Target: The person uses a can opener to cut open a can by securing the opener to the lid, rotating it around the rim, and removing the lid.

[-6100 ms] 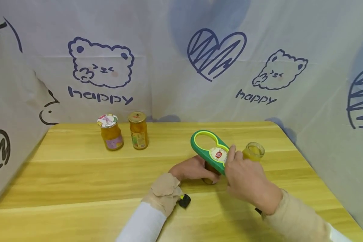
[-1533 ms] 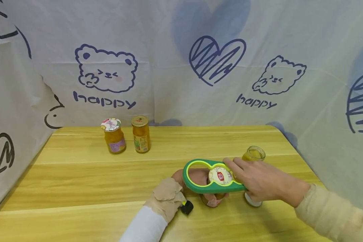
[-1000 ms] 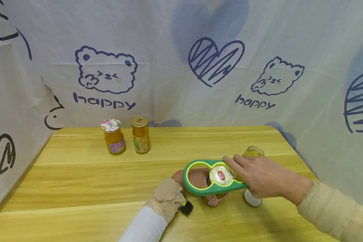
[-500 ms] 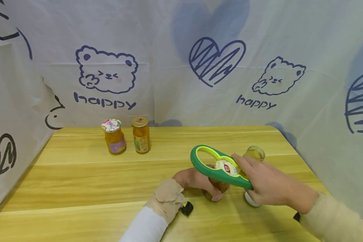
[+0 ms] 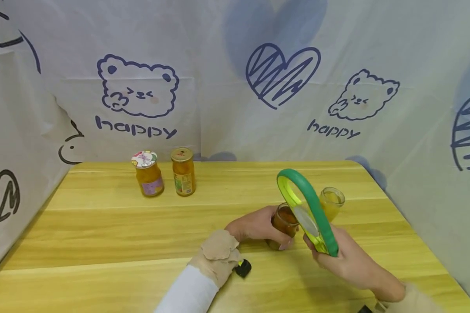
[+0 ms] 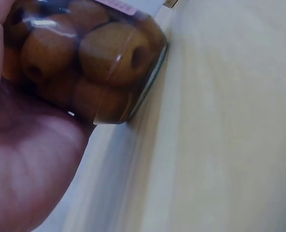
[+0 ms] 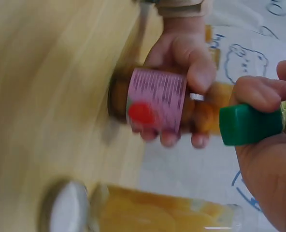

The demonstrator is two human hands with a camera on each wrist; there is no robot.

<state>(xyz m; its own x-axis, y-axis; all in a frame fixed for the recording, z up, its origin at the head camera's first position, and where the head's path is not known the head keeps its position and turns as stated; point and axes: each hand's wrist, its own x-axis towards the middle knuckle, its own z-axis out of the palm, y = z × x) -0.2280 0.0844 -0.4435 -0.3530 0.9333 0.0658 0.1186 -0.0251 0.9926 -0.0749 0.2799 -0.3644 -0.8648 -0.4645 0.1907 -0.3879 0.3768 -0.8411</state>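
I see the glass jar (image 5: 284, 222) lidless and close to upright, round brown pieces (image 6: 111, 53) packed inside, a pink label (image 7: 157, 99) on its side, the left hand (image 5: 258, 228) wrapped around it. Just right of the jar I have the green opener (image 5: 317, 208), lime-edged and steeply tilted in the right hand's (image 5: 346, 263) grip, a pale lid (image 5: 305, 218) inside its frame.

My head view faces forward and down over the bench (image 5: 133, 226) to the printed curtain (image 5: 219, 113). My left wrist view sits very near the glass jar of brown fruit (image 6: 85, 58), the bench at its right. My right wrist view, tipped sideways, faces my left hand (image 7: 179, 50) from farther off. All three share that jar; head and right wrist also share the green jar opener (image 5: 318, 211).
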